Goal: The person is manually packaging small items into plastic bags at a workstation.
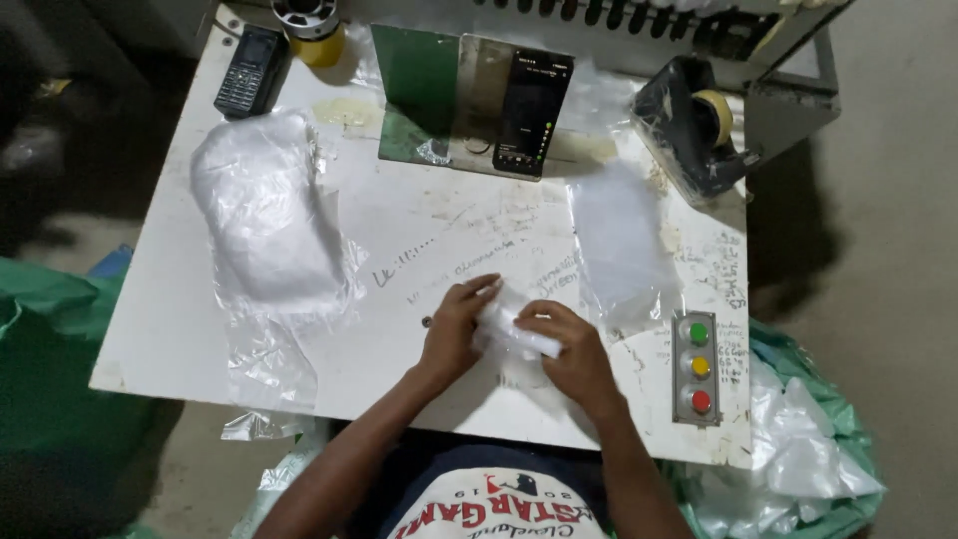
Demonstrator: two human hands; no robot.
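Note:
Both my hands work a small folded white item in clear plastic point(511, 324) near the front edge of the white table point(160, 329). My left hand point(454, 327) grips its left side, fingers curled over the top. My right hand point(569, 344) holds its right end from above. The item rests on or just above the tabletop; its underside is hidden by my fingers.
A bulky pile of clear plastic bags point(264, 215) lies at the left, a flat clear bag point(624, 240) at the right. A smartphone point(532, 112) leans at the back, with a keypad phone point(249, 72), a tape dispenser point(694, 125) and a three-button box point(699, 367). Green sacks flank the table.

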